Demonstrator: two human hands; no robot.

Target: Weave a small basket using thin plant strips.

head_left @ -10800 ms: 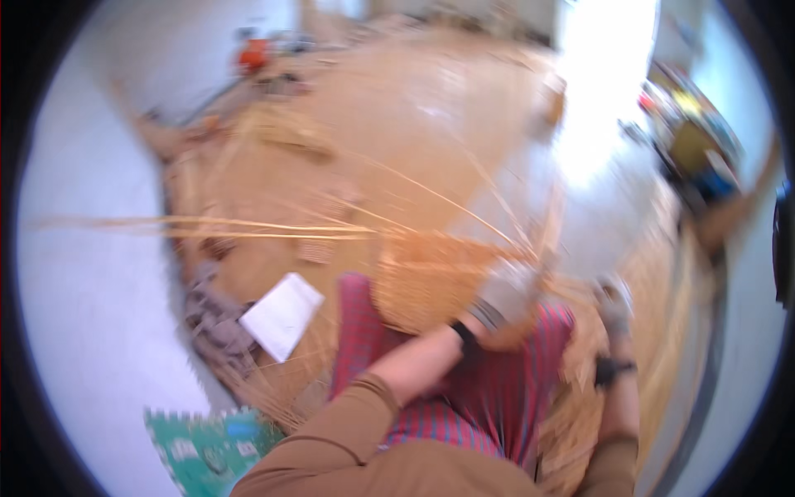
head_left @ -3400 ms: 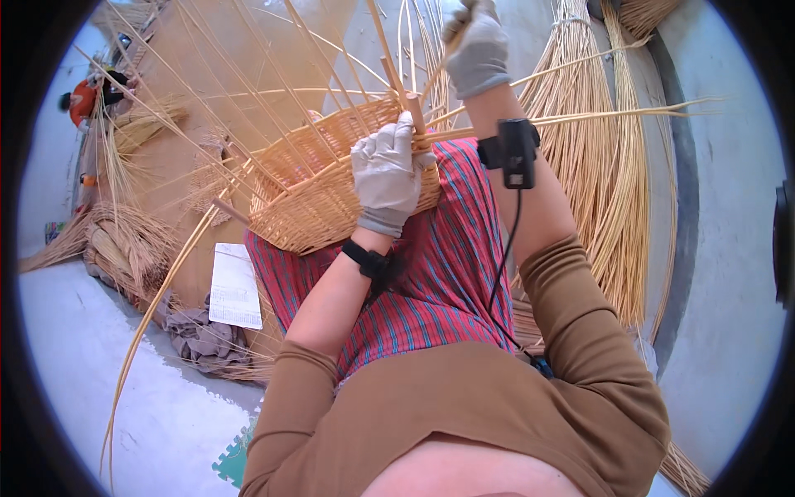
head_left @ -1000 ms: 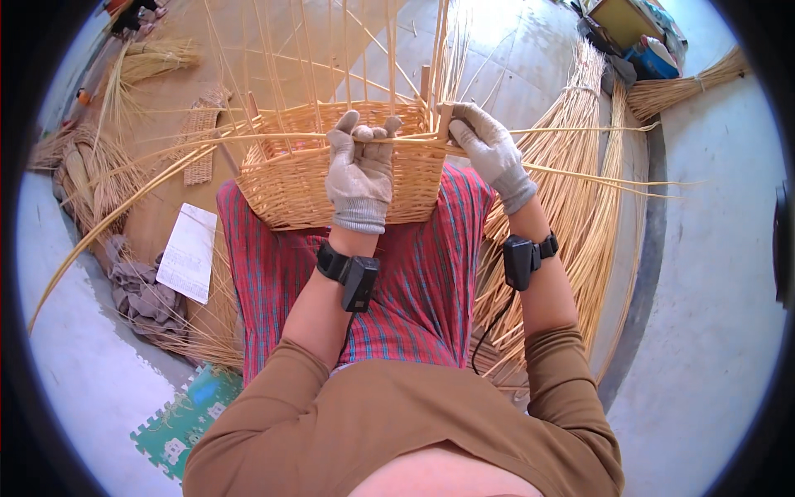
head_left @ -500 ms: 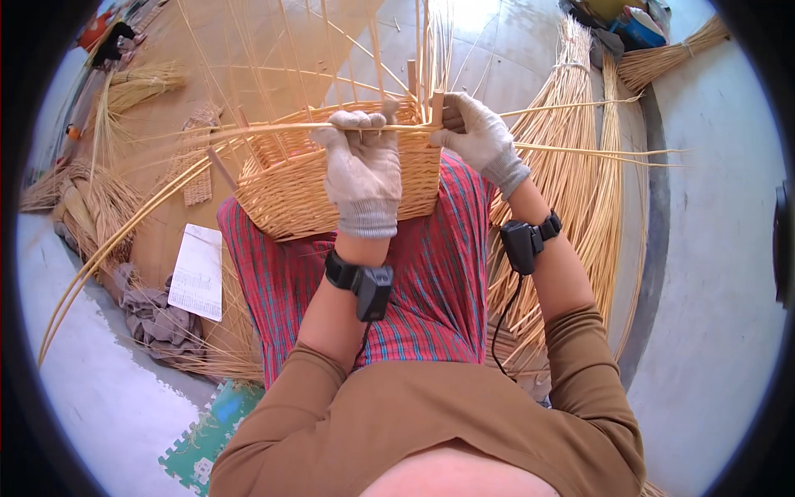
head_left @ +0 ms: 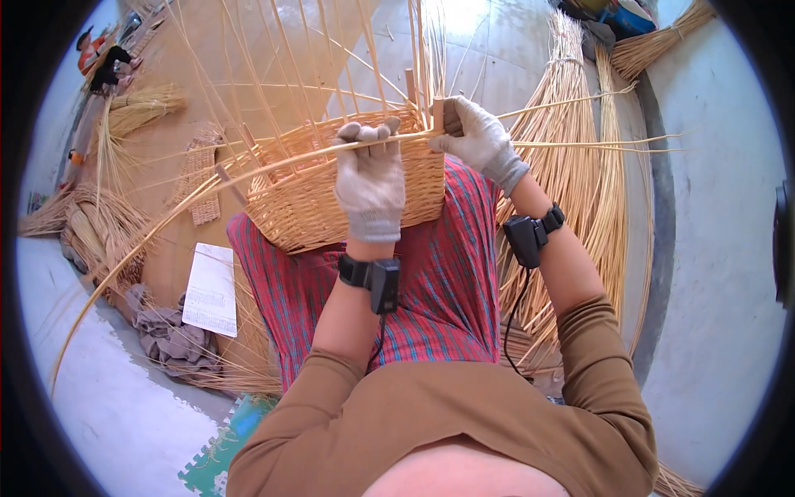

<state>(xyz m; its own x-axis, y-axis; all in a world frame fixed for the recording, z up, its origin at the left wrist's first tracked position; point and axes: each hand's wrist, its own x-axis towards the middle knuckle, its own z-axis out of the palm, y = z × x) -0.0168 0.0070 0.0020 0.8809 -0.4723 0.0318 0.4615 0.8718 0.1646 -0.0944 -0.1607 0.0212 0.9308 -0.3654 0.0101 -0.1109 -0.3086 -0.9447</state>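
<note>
A half-woven wicker basket (head_left: 306,211) with upright rattan spokes and wooden corner posts rests on a red striped cloth (head_left: 439,306) over my knees. My gloved left hand (head_left: 368,178) has its fingers curled round a long rattan strand (head_left: 273,161) that runs along the front of the rim and bends down to the left. My gloved right hand (head_left: 476,141) is closed on the short wooden post (head_left: 438,114) at the front right corner, where the strands pass. Loose strand ends stick out to the right.
Long rattan bundles (head_left: 555,232) lie at my right along a pale wall (head_left: 704,248). On the left are a white paper (head_left: 211,286), grey cloth (head_left: 178,331), a woven panel (head_left: 203,182) and a green mat (head_left: 207,464). A person (head_left: 103,66) sits at the far upper left.
Compared with a second ago, the long strand held in my left hand sweeps down more to the left. My right hand remains at the corner post; earlier it was raised high above the rim.
</note>
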